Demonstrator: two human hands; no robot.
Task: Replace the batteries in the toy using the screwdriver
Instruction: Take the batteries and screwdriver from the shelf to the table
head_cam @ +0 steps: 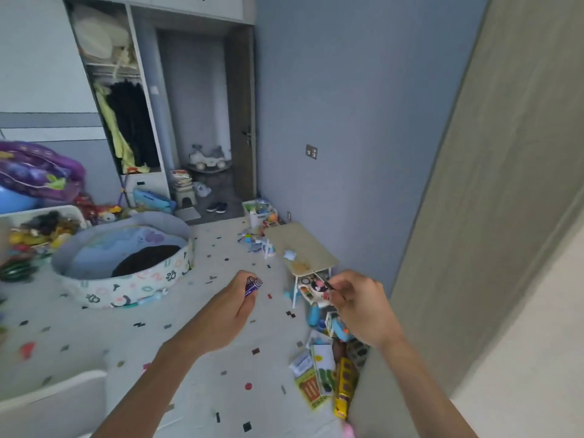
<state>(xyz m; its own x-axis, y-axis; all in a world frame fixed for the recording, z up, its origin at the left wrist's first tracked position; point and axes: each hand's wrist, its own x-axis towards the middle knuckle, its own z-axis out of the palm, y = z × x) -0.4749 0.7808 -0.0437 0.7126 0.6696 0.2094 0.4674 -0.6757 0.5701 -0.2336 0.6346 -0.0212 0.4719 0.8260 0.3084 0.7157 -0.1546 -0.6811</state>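
Note:
My left hand point(232, 306) is closed around two purple batteries point(253, 285), whose ends stick out above the fingers. My right hand point(360, 303) pinches a thin screwdriver point(320, 278), its metal shaft pointing up and left. Both hands are raised over the speckled play mat point(196, 358). Just beyond my right hand, under a small low table point(300, 246), lies a round white toy point(313, 287) with coloured parts; it is partly hidden by my fingers. I cannot tell which toy the batteries belong to.
Books and toy boxes point(325, 371) lie along the right wall. A round padded play pool point(126, 263) sits at the left, with a white bin of toys point(44, 227) behind it. A wardrobe, a ride-on toy and a door stand at the back.

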